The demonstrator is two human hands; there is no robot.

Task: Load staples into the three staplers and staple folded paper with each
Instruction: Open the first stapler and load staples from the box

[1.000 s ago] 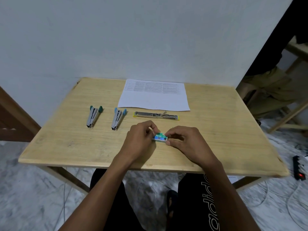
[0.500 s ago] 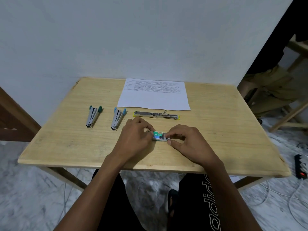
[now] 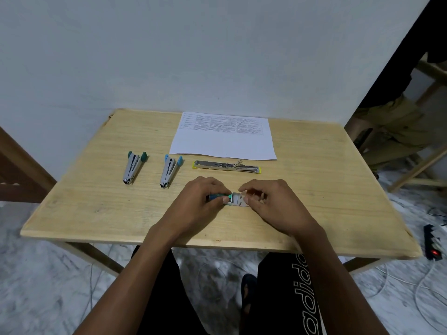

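we wear black trousers, with bold white-outlined lettering running down the right leg. both our forearms are bare. a dark shoe shows near the floor between our legs.

Paper at back of table, open stapler before it, 2 staplers leftward — staple box nearest

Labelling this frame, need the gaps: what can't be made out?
Head view only.
- Staple box contents: left hand and right hand cover its ends, tray too small.
- Text on the paper: too small to read.
- Staples inside teal stapler, blue stapler, opened yellow stapler: too small to tell.
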